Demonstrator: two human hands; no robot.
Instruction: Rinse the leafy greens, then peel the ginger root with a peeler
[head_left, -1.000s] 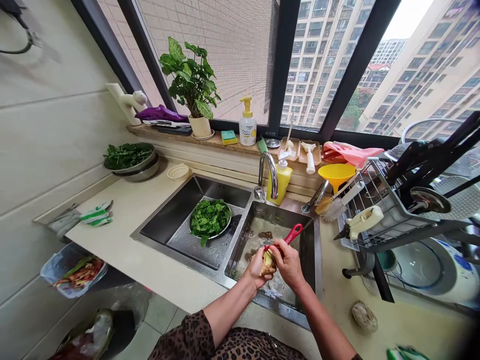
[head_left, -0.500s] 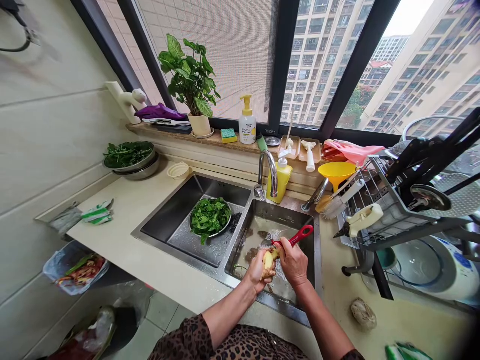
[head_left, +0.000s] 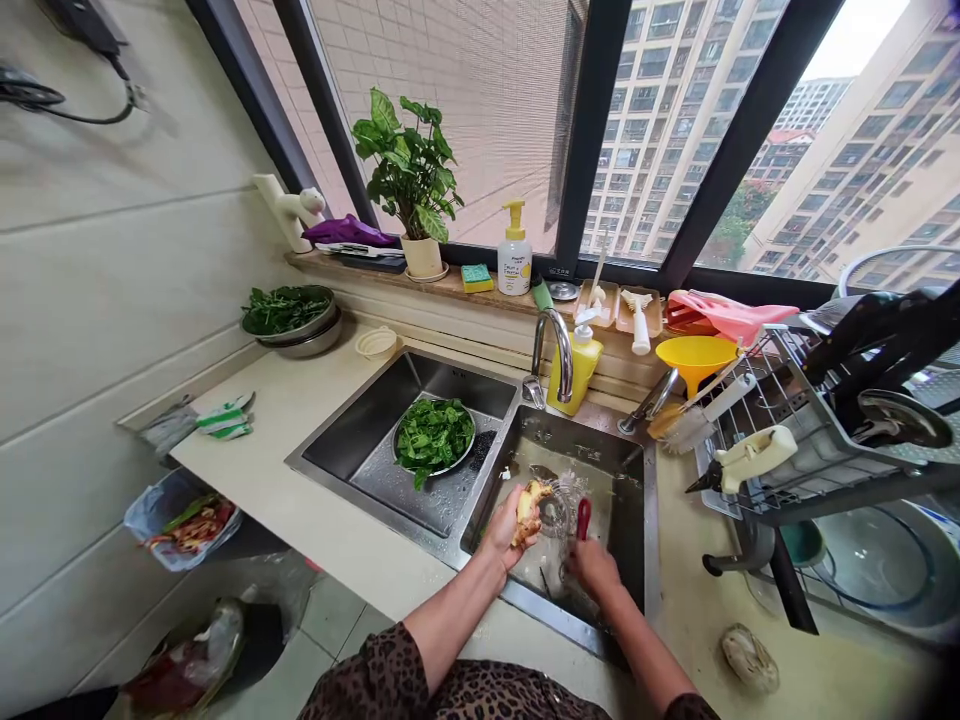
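While a piece of ginger [head_left: 528, 508], pale in part and brown in part, is gripped in the left hand [head_left: 507, 535] just below the centre of the frame, a red-handled tool [head_left: 583, 520] is clasped in the right hand [head_left: 596, 570], slightly lower and farther right. The handle is pointed upward from the fingers, and the ginger is not touched by it. The tool's other end cannot be made out, nor can it be told whether the water [head_left: 604, 495] is touched by the right hand. Both hands are placed over the right basin [head_left: 651, 530], in which the water is rippled.

Left of the hands, leafy greens [head_left: 433, 435] are heaped in a bowl set in the left basin [head_left: 352, 437]. Above the right basin, a curved faucet [head_left: 565, 362] is seen, with a yellow bottle [head_left: 585, 368] just beside it. At the lower right of the frame, a brownish lump [head_left: 750, 658] is seen lying on the counter [head_left: 697, 650].
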